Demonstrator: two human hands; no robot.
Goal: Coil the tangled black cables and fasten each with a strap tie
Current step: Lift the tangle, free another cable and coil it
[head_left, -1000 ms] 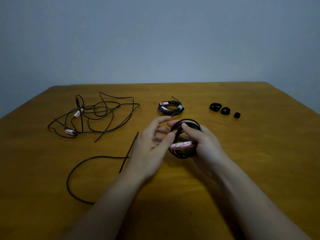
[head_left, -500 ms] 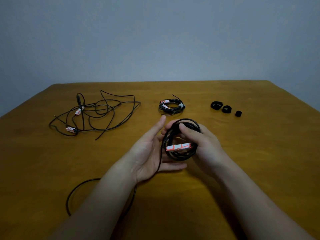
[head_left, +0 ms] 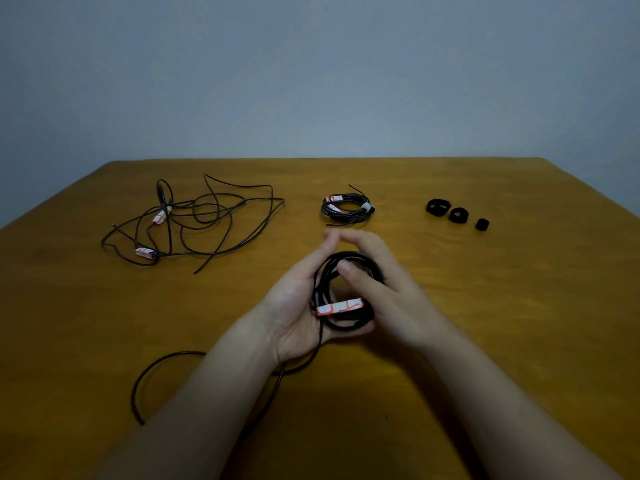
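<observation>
Above the middle of the table I hold a half-wound black cable coil point(head_left: 323, 285) with a red-and-white label on it. My right hand point(head_left: 391, 292) grips the coil, thumb through its middle. My left hand point(head_left: 294, 303) lies palm up against the coil's left side with straight fingers, and the cable runs across its palm. The loose tail point(head_left: 156, 368) trails from the coil down past my left wrist and loops over the table at the lower left. A tangled cable point(head_left: 194, 223) lies at the far left. A finished, tied coil point(head_left: 346, 207) sits behind my hands.
Three rolled black strap ties point(head_left: 455, 214) lie in a row at the far right of the wooden table point(head_left: 519, 306). A plain grey wall stands behind the table's far edge.
My left hand has turned palm up and swept another turn of cable round the coil. The loose tail on the table has grown shorter and slid toward me.
</observation>
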